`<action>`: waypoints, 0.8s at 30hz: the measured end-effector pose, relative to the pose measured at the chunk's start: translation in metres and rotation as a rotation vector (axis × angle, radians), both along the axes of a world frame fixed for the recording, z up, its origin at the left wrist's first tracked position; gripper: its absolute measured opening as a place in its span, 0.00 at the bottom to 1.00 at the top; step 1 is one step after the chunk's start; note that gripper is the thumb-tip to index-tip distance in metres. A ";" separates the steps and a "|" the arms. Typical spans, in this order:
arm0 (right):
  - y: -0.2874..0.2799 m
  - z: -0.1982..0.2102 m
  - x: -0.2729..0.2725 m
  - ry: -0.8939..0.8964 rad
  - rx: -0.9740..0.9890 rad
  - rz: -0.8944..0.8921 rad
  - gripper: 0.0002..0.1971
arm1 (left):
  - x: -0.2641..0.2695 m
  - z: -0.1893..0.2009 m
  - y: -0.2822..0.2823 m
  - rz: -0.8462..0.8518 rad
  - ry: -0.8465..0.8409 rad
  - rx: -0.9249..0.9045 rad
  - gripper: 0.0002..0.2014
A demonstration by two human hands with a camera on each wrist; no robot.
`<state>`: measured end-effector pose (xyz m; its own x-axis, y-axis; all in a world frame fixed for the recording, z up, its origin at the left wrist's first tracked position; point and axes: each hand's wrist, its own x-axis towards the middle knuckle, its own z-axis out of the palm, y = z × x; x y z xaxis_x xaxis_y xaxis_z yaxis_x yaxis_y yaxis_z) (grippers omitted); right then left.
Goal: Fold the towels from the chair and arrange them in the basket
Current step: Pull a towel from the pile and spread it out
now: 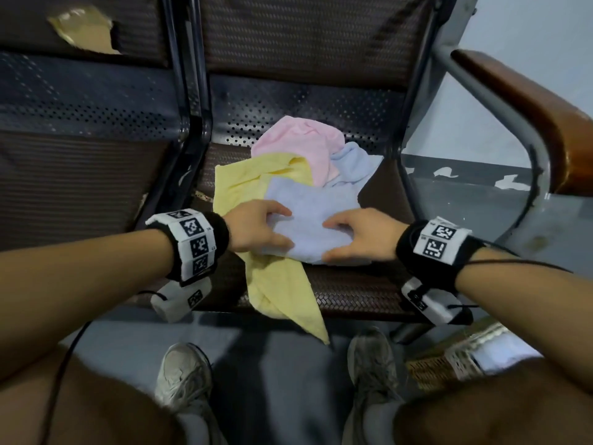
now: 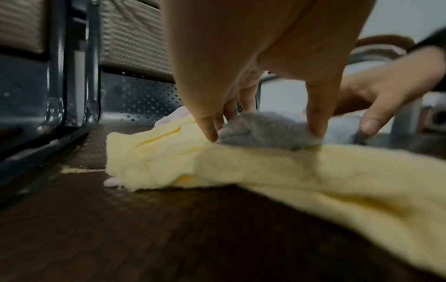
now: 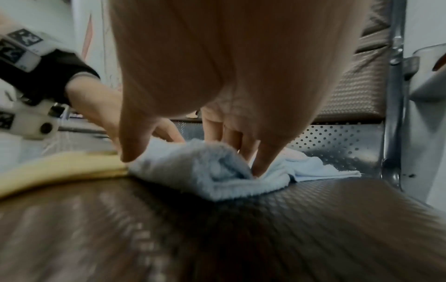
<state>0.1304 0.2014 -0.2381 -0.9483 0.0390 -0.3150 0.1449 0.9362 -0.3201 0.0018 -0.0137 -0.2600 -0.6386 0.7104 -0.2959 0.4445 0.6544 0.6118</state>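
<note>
A folded light-blue towel [image 1: 308,216] lies on the brown woven chair seat [image 1: 356,290], partly over a crumpled yellow towel [image 1: 237,187] whose end hangs off the front edge. My left hand [image 1: 284,228] pinches the blue towel's left edge between thumb and fingers, and the blue towel [image 2: 272,139] bunches under the left hand [image 2: 263,122]. My right hand [image 1: 327,240] grips the towel's right edge; in the right wrist view the right hand [image 3: 193,162] has thumb and fingers dug into the blue towel [image 3: 217,181]. A pink towel [image 1: 298,139] and another blue towel [image 1: 356,162] lie crumpled behind.
A woven basket [image 1: 449,361] stands on the floor at lower right, beside my right shoe [image 1: 372,358]. A wooden armrest [image 1: 526,104] on a metal frame borders the seat's right side. Another seat [image 1: 80,187] adjoins on the left, its backrest torn.
</note>
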 end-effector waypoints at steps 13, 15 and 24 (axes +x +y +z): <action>0.010 0.023 0.013 0.122 -0.219 -0.147 0.10 | 0.005 0.017 -0.010 0.123 -0.033 0.258 0.11; 0.012 0.023 0.013 0.030 -0.389 -0.240 0.13 | 0.004 0.015 -0.006 0.205 -0.123 0.311 0.11; 0.020 0.004 0.004 -0.022 -0.142 -0.281 0.16 | 0.001 -0.004 0.010 0.457 -0.275 -0.101 0.33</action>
<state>0.1345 0.2216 -0.2340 -0.8995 0.2529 -0.3564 0.4000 0.8047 -0.4386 0.0025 -0.0037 -0.2637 -0.7649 0.3383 -0.5482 -0.0667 0.8048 0.5898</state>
